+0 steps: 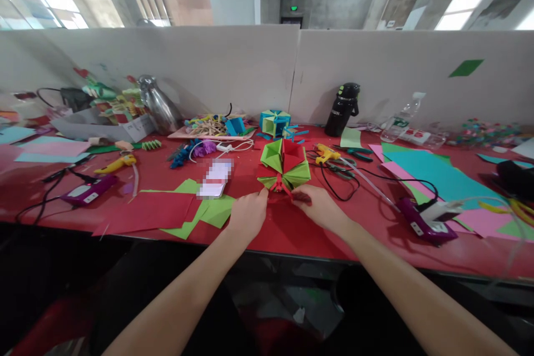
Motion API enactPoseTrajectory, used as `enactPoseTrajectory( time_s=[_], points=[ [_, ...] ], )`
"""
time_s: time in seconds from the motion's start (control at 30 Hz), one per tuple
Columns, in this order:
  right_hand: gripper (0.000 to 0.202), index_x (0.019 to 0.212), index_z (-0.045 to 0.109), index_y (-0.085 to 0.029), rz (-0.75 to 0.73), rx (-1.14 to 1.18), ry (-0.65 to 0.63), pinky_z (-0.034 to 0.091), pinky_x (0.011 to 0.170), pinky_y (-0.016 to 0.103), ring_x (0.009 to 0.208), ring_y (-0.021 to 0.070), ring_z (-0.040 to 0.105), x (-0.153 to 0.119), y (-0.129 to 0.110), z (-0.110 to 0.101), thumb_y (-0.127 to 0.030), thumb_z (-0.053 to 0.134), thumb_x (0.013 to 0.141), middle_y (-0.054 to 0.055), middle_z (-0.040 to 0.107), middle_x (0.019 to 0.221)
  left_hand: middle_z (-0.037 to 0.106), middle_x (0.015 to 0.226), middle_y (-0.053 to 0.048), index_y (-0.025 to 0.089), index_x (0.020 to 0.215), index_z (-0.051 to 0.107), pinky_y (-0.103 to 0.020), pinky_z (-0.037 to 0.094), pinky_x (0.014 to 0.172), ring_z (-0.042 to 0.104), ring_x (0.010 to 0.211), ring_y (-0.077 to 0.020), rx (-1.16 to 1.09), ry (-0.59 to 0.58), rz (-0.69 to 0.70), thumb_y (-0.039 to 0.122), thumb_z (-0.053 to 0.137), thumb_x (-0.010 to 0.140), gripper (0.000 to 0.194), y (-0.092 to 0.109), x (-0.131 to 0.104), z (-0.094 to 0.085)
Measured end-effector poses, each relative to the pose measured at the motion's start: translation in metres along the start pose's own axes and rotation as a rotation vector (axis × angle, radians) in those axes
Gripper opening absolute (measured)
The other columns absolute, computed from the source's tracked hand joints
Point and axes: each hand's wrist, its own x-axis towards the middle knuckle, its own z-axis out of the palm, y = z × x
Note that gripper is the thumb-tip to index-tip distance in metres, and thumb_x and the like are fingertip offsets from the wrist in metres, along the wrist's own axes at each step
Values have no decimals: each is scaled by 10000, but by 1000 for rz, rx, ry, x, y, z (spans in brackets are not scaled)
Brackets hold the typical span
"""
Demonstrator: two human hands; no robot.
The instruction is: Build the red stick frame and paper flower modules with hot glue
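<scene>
A folded-paper craft in green and red (286, 158) sits on the table in front of me, its panels fanned into open box-like sections. At its near side is a small red knot-like piece (278, 182), with red strips spreading out to both sides. My left hand (249, 212) is closed at the left of it, thumb and finger pinching the end of a red strip. On the other side, my right hand (320, 207) is closed on a red strip (301, 197) that sticks out past the fingertips. The palms of both hands are hidden.
Red and green paper sheets (146, 211) and a phone (215, 178) lie left. Behind stands a blue-green paper craft (275, 123). A yellow glue gun (326, 154), pliers (359, 153), a black bottle (342, 110) and a purple power strip (425, 225) with cables are to the right.
</scene>
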Motion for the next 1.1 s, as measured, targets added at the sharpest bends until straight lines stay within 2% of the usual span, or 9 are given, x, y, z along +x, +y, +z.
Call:
enactPoseTrajectory(
  time_s=[0.17, 0.23, 0.3, 0.37, 0.5, 0.6, 0.8, 1.1],
  points=[
    [195, 996, 688, -202, -29, -28, 1, 568, 816, 359, 898, 216, 709, -1, 0, 3, -156, 613, 822, 77, 740, 993, 699, 937, -135, 158, 1114, 599, -356, 520, 729, 692, 855, -274, -29, 10, 22, 160, 434, 937, 242, 1, 4, 2],
    [190, 1012, 679, -201, -38, -38, 22, 570, 813, 363, 893, 217, 706, -1, -2, 5, -190, 623, 831, 80, 735, 1002, 679, 1051, -132, 170, 1151, 587, -351, 522, 803, 663, 980, -266, -71, 82, 50, 124, 455, 916, 274, 1, 6, 4],
    [197, 1037, 668, -200, -41, -25, 55, 571, 809, 364, 886, 215, 701, -1, -7, 7, -233, 626, 847, 82, 729, 1009, 636, 1190, -126, 181, 1267, 530, -350, 515, 876, 621, 1086, -256, -140, 170, 96, 85, 470, 889, 395, 1, 8, 5],
    [211, 1062, 657, -199, -46, 6, 86, 569, 816, 364, 899, 214, 693, 0, -13, 8, -254, 619, 862, 84, 726, 1024, 602, 1261, -124, 178, 1346, 472, -352, 512, 916, 608, 1119, -250, -246, 231, 125, 87, 495, 876, 479, 2, 9, 7],
    [214, 1085, 654, -205, -51, 77, 121, 558, 850, 359, 946, 207, 685, 0, -25, 5, -259, 590, 887, 84, 721, 1078, 646, 1195, -112, 169, 1322, 512, -370, 508, 952, 629, 1089, -250, -450, 293, 144, 244, 547, 917, 413, 3, 7, 5],
    [201, 1074, 665, -222, -36, 119, 135, 554, 841, 344, 949, 198, 689, 0, -32, 3, -264, 566, 903, 72, 722, 1095, 691, 1132, -89, 196, 1232, 594, -361, 511, 938, 654, 1036, -233, -534, 312, 185, 342, 493, 974, 313, 1, 6, 1],
    [176, 1021, 677, -220, -25, 156, 157, 542, 792, 325, 918, 204, 686, 4, -35, 6, -275, 589, 878, 62, 733, 1045, 724, 1051, -66, 203, 1108, 661, -319, 524, 828, 673, 935, -204, -619, 345, 236, 316, 512, 979, 227, -2, 13, 1],
    [162, 972, 689, -204, -76, 161, 171, 515, 828, 328, 904, 203, 676, 6, -34, 8, -198, 570, 862, 58, 734, 1002, 736, 1041, -61, 205, 1102, 682, -288, 512, 770, 678, 901, -192, -647, 343, 254, 304, 528, 973, 224, -1, 14, 1]
  ],
)
